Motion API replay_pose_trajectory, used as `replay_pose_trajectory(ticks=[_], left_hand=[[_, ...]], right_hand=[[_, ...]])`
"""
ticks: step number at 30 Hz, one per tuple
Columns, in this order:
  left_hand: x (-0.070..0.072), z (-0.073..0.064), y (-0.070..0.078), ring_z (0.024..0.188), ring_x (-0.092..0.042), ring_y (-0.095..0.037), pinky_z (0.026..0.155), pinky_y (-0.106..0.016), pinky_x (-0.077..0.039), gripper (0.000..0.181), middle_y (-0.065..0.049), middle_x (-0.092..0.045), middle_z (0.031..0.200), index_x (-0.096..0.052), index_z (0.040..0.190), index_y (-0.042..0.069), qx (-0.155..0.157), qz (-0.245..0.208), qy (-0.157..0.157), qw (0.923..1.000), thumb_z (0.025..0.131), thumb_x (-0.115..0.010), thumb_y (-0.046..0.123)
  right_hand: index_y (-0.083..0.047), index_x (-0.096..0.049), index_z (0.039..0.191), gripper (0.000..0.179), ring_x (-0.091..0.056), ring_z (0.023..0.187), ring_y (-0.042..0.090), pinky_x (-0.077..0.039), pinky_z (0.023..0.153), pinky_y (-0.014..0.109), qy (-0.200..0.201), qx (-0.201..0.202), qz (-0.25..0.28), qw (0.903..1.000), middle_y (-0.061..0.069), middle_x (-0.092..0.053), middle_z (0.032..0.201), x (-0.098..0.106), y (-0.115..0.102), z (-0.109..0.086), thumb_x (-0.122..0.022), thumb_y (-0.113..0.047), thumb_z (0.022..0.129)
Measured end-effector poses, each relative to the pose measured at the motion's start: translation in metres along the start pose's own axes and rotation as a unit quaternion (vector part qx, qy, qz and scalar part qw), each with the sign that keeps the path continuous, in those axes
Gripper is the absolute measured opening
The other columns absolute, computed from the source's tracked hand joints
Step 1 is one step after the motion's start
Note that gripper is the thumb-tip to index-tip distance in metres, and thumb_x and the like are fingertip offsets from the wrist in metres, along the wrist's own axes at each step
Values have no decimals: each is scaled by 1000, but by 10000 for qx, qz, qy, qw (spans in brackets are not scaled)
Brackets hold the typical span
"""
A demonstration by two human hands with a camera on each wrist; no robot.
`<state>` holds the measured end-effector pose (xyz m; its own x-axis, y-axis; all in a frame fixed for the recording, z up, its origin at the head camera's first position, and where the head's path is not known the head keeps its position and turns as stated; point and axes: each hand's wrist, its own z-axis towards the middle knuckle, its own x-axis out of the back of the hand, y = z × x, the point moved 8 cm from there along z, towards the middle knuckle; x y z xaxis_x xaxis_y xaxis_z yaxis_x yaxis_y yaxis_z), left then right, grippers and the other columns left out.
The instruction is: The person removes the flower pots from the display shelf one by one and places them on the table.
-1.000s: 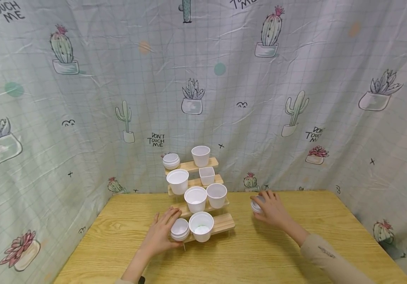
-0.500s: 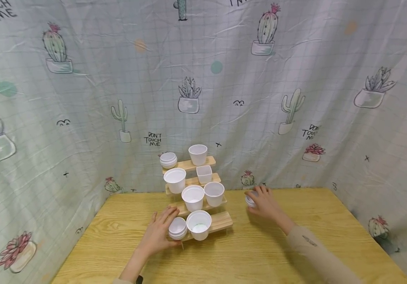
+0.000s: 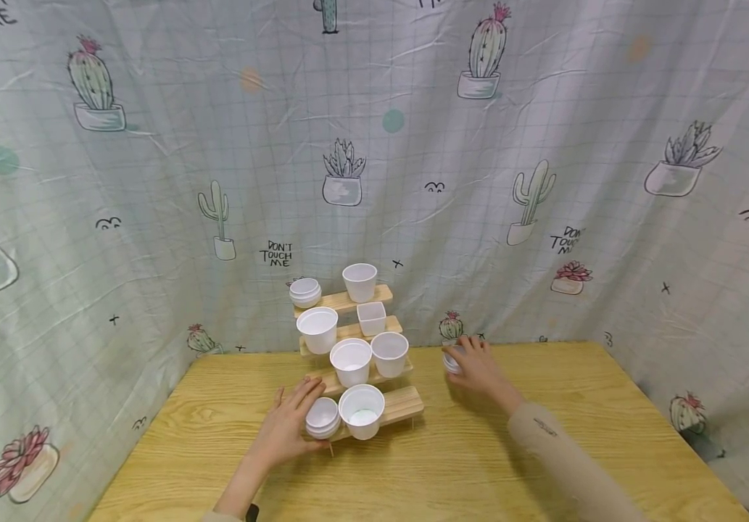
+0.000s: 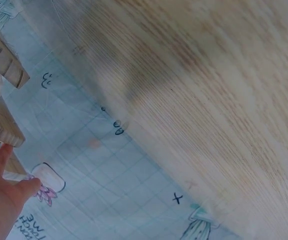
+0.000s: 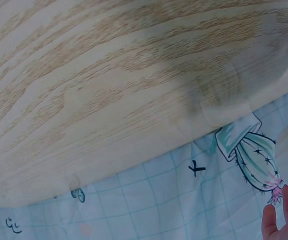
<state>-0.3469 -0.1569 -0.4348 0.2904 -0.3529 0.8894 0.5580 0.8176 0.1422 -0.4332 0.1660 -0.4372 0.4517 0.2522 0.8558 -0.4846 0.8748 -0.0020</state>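
Observation:
My left hand (image 3: 285, 425) rests at the left end of a four-step wooden stand (image 3: 402, 404), its fingers extended and spread. In the left wrist view, the fingertips (image 4: 3, 154) reach the end of a wooden step. A small round white pot (image 3: 323, 417) with a stepped rim sits on the lowest step between thumb and fingers. Beside it stands a larger white pot (image 3: 362, 415). To the right of the stand, near the table's back edge, my right hand (image 3: 476, 368) grips another round white pot (image 3: 451, 360); the fingers partly hide it.
Higher steps hold more white pots: two round ones (image 3: 351, 362), a wide one (image 3: 317, 331), a square one (image 3: 372, 317), and two on top, one tapered (image 3: 359, 281). A cactus-print curtain (image 3: 387, 167) closes off the wooden table (image 3: 478, 464) behind and at both sides.
My right hand has moved left and slightly back with its pot, closer to the stand. The left hand keeps its place at the stand. The head view has shifted slightly.

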Motion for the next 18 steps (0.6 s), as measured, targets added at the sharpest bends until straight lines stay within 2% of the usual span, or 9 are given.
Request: replay_pose_trajectory(ticks=[5,12,18], left_hand=[[0,0,0,131,-34,-27,102,-62,-23,98,-5,-39,141,-40,135,14,25,30,-29,10000,52,-80,49],[-1,1,0,131,-33,-27,102,-62,-22,98,-5,-38,141,-39,135,15,64,-7,-32,10000,52,-80,48],[-2,-1,-1,132,-33,-27,103,-62,-22,99,-4,-37,141,-39,136,15,63,33,-39,10000,52,-80,48]], right_hand=[[-16,-57,115,46,-41,96,31,-34,76,50,-145,-225,61,9996,14,-49,105,-6,5,4,-70,-28,71],[-16,-55,117,45,-41,104,37,-34,84,59,-273,-389,41,9989,19,-48,112,-12,10,9,-67,-27,75],[-14,-53,119,45,-39,107,39,-32,88,63,-566,-535,-47,9970,21,-48,115,-20,13,10,-65,-29,78]])
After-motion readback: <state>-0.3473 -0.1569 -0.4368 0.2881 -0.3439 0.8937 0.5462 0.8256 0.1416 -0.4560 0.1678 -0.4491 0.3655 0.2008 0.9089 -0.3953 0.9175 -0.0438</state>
